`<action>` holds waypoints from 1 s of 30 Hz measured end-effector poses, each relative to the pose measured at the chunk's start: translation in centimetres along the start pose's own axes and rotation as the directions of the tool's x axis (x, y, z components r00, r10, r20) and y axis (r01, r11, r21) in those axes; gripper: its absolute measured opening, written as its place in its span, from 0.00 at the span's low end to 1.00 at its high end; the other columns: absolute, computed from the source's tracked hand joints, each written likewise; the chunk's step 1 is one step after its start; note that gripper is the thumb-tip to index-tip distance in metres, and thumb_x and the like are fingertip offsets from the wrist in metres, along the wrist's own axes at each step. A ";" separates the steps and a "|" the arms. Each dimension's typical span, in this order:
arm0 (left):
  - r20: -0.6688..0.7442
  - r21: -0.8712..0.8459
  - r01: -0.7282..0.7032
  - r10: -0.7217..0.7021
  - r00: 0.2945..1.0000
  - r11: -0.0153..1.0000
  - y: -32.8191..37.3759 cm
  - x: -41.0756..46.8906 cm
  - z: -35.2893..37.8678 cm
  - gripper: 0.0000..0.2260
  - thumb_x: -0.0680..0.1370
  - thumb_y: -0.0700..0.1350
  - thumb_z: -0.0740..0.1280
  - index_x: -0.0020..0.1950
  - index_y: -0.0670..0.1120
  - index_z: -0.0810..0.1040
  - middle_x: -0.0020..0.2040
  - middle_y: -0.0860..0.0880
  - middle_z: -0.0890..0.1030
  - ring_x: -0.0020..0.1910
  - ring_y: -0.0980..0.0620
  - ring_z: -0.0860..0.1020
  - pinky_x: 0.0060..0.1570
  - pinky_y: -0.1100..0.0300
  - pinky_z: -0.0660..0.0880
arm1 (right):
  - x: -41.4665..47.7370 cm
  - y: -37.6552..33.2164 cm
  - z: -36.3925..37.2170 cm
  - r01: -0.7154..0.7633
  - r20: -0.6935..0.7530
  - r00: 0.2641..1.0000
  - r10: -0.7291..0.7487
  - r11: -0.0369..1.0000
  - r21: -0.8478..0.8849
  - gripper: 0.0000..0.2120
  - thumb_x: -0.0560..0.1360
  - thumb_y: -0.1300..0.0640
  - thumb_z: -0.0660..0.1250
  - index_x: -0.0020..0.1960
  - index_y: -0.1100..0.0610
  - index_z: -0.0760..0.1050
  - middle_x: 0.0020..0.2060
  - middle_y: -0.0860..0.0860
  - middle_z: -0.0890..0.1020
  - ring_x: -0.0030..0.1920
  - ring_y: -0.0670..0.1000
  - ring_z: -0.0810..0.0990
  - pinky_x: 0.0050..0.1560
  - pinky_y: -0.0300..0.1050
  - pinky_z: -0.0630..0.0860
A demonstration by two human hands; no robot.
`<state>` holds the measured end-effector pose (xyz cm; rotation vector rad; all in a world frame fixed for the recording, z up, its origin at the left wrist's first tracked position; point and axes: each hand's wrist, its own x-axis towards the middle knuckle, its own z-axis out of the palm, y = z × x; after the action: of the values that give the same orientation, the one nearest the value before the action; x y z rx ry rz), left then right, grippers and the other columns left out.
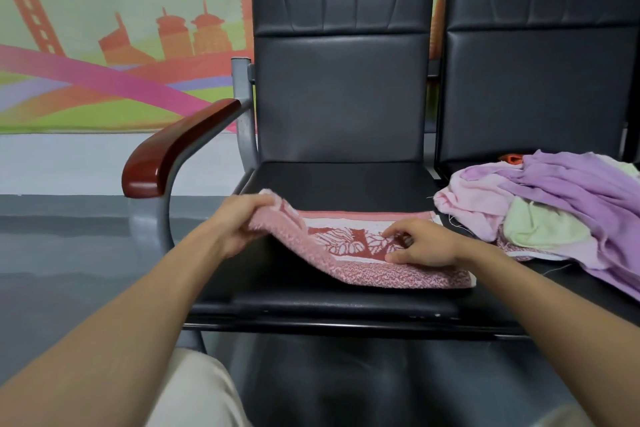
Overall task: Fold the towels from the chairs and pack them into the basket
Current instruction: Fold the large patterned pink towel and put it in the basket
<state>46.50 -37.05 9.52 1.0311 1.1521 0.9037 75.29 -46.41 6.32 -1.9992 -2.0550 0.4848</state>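
A pink and red patterned towel point(363, 270) lies on the black seat of the left chair point(339, 184). My left hand point(239, 222) grips the towel's left edge and lifts it off the seat. Over the towel's right half, my right hand point(422, 243) rests with its fingers bent on the patterned band. A heap of unfolded towels point(554, 204), purple, pale pink and pale green, sits on the seat of the right chair point(540, 55). No basket is in view.
The left chair has a red-brown wooden armrest point(173, 149) on a grey metal frame at its left side. Behind the chairs is a wall with a colourful mural point(86, 62). A small orange thing point(512, 158) peeks from behind the heap.
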 end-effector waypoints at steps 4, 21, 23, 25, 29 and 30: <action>-0.019 -0.218 -0.188 0.189 0.982 0.958 1.6 -1.2 3.7 0.10 0.75 0.33 0.65 0.56 0.38 0.77 0.40 0.44 0.81 0.31 0.54 0.81 0.28 0.64 0.76 | 0.0 0.1 0.0 -0.036 -0.009 0.999 0.039 0.974 0.222 0.19 0.75 0.52 0.71 0.64 0.54 0.75 0.57 0.50 0.79 0.49 0.45 0.78 0.49 0.34 0.72; 0.454 0.747 -0.502 0.217 0.864 0.436 -2.9 -4.4 22.3 0.08 0.77 0.43 0.63 0.43 0.41 0.80 0.40 0.44 0.81 0.41 0.48 0.82 0.35 0.62 0.72 | -5.6 9.0 -3.6 -0.129 -0.298 0.828 0.474 0.680 0.722 0.10 0.75 0.67 0.64 0.42 0.55 0.77 0.39 0.53 0.80 0.38 0.50 0.78 0.47 0.49 0.79; 0.514 0.800 -0.493 0.031 0.857 0.341 -3.9 -4.8 22.9 0.14 0.80 0.49 0.61 0.39 0.42 0.75 0.32 0.45 0.77 0.30 0.46 0.78 0.30 0.60 0.73 | -5.9 9.2 -3.5 -0.142 -0.308 0.836 0.453 0.723 0.676 0.09 0.75 0.66 0.65 0.41 0.54 0.78 0.38 0.53 0.80 0.36 0.51 0.78 0.45 0.50 0.79; 0.513 0.777 -0.443 -0.041 0.857 0.447 -3.8 -4.6 23.0 0.17 0.82 0.53 0.57 0.45 0.41 0.74 0.31 0.45 0.76 0.25 0.49 0.75 0.28 0.60 0.74 | -5.9 9.0 -3.3 -0.148 -0.320 0.851 0.416 0.776 0.613 0.09 0.74 0.64 0.65 0.41 0.52 0.78 0.35 0.52 0.81 0.34 0.51 0.78 0.42 0.51 0.79; 0.454 0.654 -0.476 0.199 0.869 0.587 -2.9 -3.1 20.8 0.11 0.80 0.37 0.55 0.55 0.46 0.75 0.45 0.41 0.83 0.34 0.48 0.79 0.38 0.58 0.77 | -6.4 7.5 -3.3 -0.072 -0.364 0.904 0.225 0.919 0.387 0.08 0.74 0.59 0.67 0.39 0.48 0.79 0.27 0.36 0.79 0.29 0.36 0.76 0.33 0.29 0.71; 0.449 0.681 -0.544 0.308 0.839 0.489 -2.9 -2.3 19.7 0.13 0.77 0.35 0.56 0.53 0.48 0.76 0.48 0.45 0.83 0.42 0.50 0.79 0.46 0.59 0.75 | -6.6 6.8 -3.3 -0.025 -0.367 0.913 0.177 0.924 0.381 0.07 0.74 0.58 0.68 0.40 0.49 0.80 0.28 0.36 0.79 0.32 0.35 0.76 0.33 0.28 0.70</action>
<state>65.51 -43.31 9.18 2.2141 1.0708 0.5584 83.05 -52.62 7.10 -1.8036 -1.4946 0.4076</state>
